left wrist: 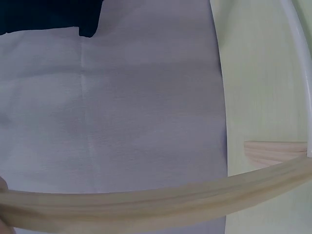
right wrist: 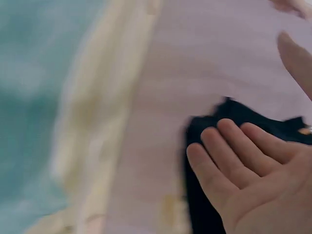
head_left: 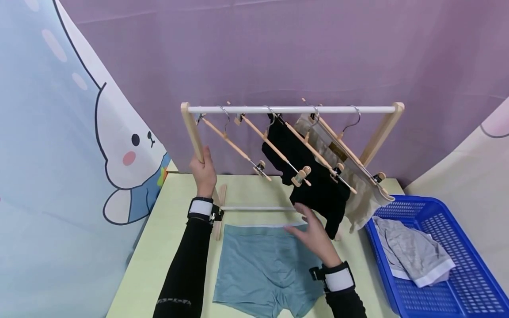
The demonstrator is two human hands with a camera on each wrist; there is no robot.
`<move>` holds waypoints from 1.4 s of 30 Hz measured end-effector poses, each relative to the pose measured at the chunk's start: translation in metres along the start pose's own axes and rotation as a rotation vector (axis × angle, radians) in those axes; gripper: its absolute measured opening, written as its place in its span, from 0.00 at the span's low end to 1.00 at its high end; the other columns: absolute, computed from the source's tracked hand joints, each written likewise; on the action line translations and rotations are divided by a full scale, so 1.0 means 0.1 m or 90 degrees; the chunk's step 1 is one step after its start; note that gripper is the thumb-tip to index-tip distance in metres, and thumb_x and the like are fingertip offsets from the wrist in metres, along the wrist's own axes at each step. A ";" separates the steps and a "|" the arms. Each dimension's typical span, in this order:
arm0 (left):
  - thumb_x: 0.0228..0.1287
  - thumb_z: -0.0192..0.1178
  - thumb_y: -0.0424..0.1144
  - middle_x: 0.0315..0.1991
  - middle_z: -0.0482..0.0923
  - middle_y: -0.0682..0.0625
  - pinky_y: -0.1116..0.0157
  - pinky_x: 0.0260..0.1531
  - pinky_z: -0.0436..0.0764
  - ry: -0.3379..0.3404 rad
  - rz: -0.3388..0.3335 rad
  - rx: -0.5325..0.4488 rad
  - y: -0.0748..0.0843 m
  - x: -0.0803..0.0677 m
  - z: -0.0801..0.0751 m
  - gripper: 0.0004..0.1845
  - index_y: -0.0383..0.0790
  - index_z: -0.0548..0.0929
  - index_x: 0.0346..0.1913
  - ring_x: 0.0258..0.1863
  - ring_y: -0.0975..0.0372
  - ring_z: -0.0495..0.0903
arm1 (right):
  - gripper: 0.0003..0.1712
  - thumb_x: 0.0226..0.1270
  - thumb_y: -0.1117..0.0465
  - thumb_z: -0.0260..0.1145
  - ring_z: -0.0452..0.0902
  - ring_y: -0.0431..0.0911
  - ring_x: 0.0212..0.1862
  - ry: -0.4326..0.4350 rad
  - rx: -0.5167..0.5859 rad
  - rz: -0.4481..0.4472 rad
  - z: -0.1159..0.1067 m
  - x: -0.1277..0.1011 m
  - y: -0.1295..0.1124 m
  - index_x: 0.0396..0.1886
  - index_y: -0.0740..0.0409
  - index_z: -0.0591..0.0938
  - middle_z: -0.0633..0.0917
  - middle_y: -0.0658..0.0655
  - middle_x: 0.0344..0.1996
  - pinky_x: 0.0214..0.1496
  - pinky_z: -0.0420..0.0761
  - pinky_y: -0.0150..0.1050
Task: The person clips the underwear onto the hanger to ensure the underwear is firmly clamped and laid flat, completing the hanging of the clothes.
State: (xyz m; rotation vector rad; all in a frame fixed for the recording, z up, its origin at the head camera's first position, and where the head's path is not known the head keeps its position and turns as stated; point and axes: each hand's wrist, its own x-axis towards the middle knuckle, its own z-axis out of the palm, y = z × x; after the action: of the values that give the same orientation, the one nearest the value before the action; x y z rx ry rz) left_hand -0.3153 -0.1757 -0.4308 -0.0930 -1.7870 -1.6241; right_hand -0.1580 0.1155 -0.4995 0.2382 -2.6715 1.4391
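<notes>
My left hand [head_left: 204, 174] grips the left wooden post [left wrist: 122, 210] of a small clothes rack, whose white top rail [head_left: 286, 109] carries several wooden clip hangers. My right hand [head_left: 314, 234] has its fingers spread, with nothing held, above teal boxer briefs [head_left: 262, 265] lying flat on the table. Just beyond that hand hangs a black garment [head_left: 314, 187], also behind the fingers in the right wrist view. A beige garment [head_left: 358, 207] hangs at the rack's right end. Two hangers at the left, including one hanger [head_left: 228, 140], are bare.
A blue plastic basket [head_left: 473, 260] stands at the right, holding a crumpled grey garment [head_left: 413, 251]. The pale yellow table [head_left: 139, 274] meets a purple cloth backdrop [head_left: 278, 53] behind the rack. A light blue cartoon cloth [head_left: 51, 212] hangs at the left.
</notes>
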 end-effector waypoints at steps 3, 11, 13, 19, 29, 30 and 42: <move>0.77 0.51 0.36 0.15 0.56 0.58 0.73 0.14 0.54 -0.003 0.000 -0.002 0.00 -0.01 -0.01 0.21 0.47 0.61 0.21 0.12 0.71 0.55 | 0.39 0.63 0.61 0.73 0.70 0.59 0.67 0.031 0.083 -0.040 -0.13 0.12 -0.21 0.70 0.65 0.66 0.74 0.67 0.65 0.66 0.70 0.56; 0.77 0.51 0.35 0.15 0.56 0.60 0.73 0.15 0.54 -0.006 0.020 -0.014 0.01 -0.01 -0.02 0.21 0.46 0.63 0.21 0.13 0.72 0.54 | 0.38 0.68 0.61 0.68 0.68 0.53 0.70 0.075 0.234 -0.075 -0.35 0.33 -0.75 0.74 0.56 0.63 0.71 0.59 0.69 0.70 0.69 0.44; 0.77 0.51 0.35 0.15 0.56 0.60 0.73 0.14 0.53 -0.008 0.022 -0.016 0.01 0.00 -0.02 0.21 0.45 0.62 0.21 0.13 0.73 0.53 | 0.35 0.69 0.63 0.67 0.71 0.51 0.68 0.096 0.257 -0.105 -0.37 0.37 -0.85 0.73 0.56 0.66 0.73 0.58 0.68 0.68 0.71 0.41; 0.77 0.51 0.36 0.15 0.55 0.59 0.73 0.15 0.53 -0.007 0.013 -0.015 0.02 0.01 0.00 0.21 0.46 0.62 0.21 0.13 0.73 0.52 | 0.27 0.70 0.65 0.66 0.80 0.46 0.60 0.155 0.297 -0.171 -0.38 0.48 -1.03 0.67 0.59 0.73 0.80 0.62 0.61 0.61 0.77 0.34; 0.77 0.51 0.36 0.14 0.56 0.59 0.72 0.14 0.54 -0.012 0.001 -0.008 0.06 -0.02 -0.04 0.22 0.45 0.61 0.20 0.12 0.73 0.54 | 0.17 0.76 0.64 0.58 0.87 0.49 0.48 0.184 0.306 -0.203 -0.42 0.54 -1.08 0.59 0.68 0.77 0.84 0.68 0.53 0.49 0.84 0.39; 0.77 0.51 0.37 0.14 0.55 0.60 0.73 0.14 0.54 -0.013 0.000 -0.006 0.06 -0.03 -0.04 0.22 0.45 0.61 0.20 0.12 0.73 0.53 | 0.16 0.76 0.65 0.58 0.87 0.49 0.48 0.190 0.303 -0.208 -0.42 0.54 -1.09 0.57 0.70 0.77 0.84 0.68 0.52 0.48 0.84 0.39; 0.77 0.51 0.37 0.15 0.55 0.58 0.72 0.16 0.54 -0.019 -0.011 -0.008 0.04 -0.02 -0.03 0.23 0.45 0.60 0.20 0.13 0.73 0.53 | 0.11 0.70 0.73 0.61 0.86 0.50 0.49 0.270 0.283 -0.308 -0.42 0.54 -1.14 0.50 0.71 0.80 0.86 0.66 0.49 0.49 0.84 0.40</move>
State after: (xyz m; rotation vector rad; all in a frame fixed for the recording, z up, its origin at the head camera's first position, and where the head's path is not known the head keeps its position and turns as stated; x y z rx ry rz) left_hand -0.3107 -0.1772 -0.4286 -0.1084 -1.8038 -1.6548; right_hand -0.1895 0.0839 -0.3741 0.5044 -1.7848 1.6575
